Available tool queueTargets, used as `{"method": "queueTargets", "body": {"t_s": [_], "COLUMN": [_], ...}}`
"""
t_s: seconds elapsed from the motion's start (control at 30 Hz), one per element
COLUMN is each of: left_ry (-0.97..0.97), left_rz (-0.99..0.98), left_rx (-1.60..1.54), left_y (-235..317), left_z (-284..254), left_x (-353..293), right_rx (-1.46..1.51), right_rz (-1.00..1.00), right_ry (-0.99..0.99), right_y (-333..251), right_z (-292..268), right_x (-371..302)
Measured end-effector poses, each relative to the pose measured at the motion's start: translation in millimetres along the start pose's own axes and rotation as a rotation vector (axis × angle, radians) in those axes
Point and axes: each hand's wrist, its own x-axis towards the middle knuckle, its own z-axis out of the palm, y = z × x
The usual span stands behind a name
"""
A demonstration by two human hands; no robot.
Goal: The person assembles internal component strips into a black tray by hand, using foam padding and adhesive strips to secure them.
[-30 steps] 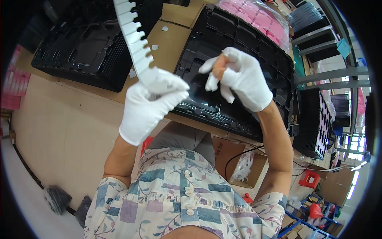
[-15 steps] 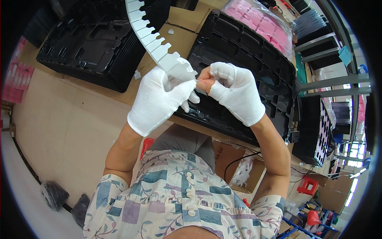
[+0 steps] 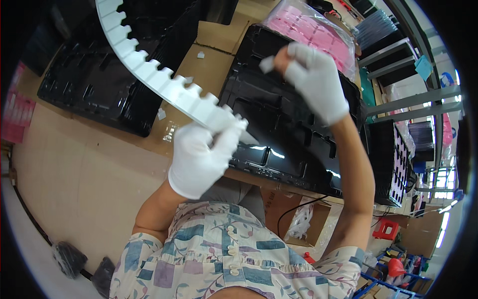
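Note:
My left hand point(image 3: 199, 158), in a white glove, is closed on the end of a long curved white strip point(image 3: 149, 77) with tabs along one edge. The strip arcs up and away to the far left, over a stack of black trays. Farther right and raised, my right hand point(image 3: 318, 82) is apart from the strip; its white glove leaves the thumb and a fingertip bare. Those pinch a small pale piece point(image 3: 267, 65), blurred by motion, perhaps a tab off the strip. Below both hands lies a black moulded plastic tray point(image 3: 303, 142) with recesses.
Another stack of black trays point(image 3: 94, 94) stands at the left on the cardboard-covered table point(image 3: 214, 62), where small white scraps point(image 3: 200, 55) lie. Pink pieces in clear plastic point(image 3: 313, 30) sit behind the tray. A metal rack point(image 3: 413, 104) and more black trays point(image 3: 386, 164) are at the right.
My hands have parted. The right has moved up and right with the small pale piece; the left has dropped slightly, and the strip has swung left and lower.

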Motion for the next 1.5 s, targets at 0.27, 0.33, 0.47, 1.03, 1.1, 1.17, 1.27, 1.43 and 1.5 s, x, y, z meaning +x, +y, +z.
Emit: {"method": "queueTargets", "body": {"t_s": [0.27, 0.33, 0.47, 1.03, 1.1, 1.17, 1.27, 1.43, 1.5], "left_ry": [-0.076, -0.083, -0.125, -0.119, -0.13, -0.138, -0.086, -0.129, -0.116], "left_rz": [0.203, 0.178, 0.091, 0.063, 0.061, 0.059, 0.117, 0.105, 0.135], "left_rx": [0.18, 0.18, 0.139, 0.11, 0.115, 0.121, 0.116, 0.136, 0.126], "left_y": [-0.5, 0.5, 2.9, 1.3, 3.4, 3.9, 2.7, 2.9, -1.0], "left_z": [0.7, -1.9, -3.2, -2.0, -2.8, -2.7, 0.6, -3.1, -1.8], "left_x": [4.6, 4.2, 7.1, 6.8, 6.7, 6.8, 6.3, 7.3, 7.4], "right_rx": [-0.221, -0.227, -0.291, -0.631, -0.641, -0.661, -0.644, -0.639, -0.696], "right_rz": [0.118, 0.128, 0.122, 0.158, 0.139, 0.105, 0.049, -0.004, -0.089], "right_ry": [-0.266, -0.265, -0.262, -0.204, -0.225, -0.221, -0.207, -0.197, -0.168], "right_y": [103.3, 106.8, 105.9, 88.5, 90.9, 91.6, 97.2, 95.1, 96.9], "right_z": [-21.0, -18.1, -12.7, 1.8, 4.3, 5.1, 2.5, 3.5, 4.6], "right_x": [75.1, 82.4, 91.3, 96.0, 97.2, 96.6, 96.3, 97.3, 96.9]}}
